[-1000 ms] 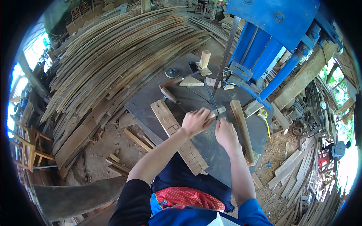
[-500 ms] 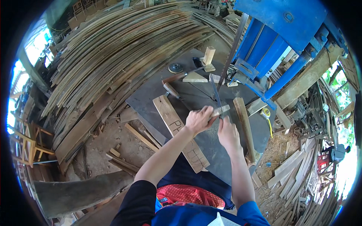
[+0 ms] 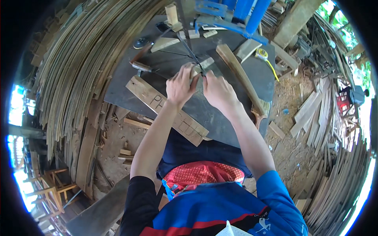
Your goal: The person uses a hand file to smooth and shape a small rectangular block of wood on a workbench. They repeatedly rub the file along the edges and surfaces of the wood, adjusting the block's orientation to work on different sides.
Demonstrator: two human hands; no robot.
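Observation:
My left hand is closed round a small pale wood block, which sticks out beyond the fingers above the dark table. A long thin dark bar, seemingly a file, slants across the block; my right hand grips its near end. The two hands are almost touching. In front of my left wrist lies a board with pencilled marks, partly covered by my left forearm. Right of my hands, a long wooden bar lies on the table.
A wooden-handled tool, a round black disc and wood offcuts lie on the table. A yellow tape measure sits at its right. Beyond stands a blue machine. Stacked planks fill the left.
The view has shifted, so the table appears higher and further left. Both hands keep their hold, on the block and on the bar, close together.

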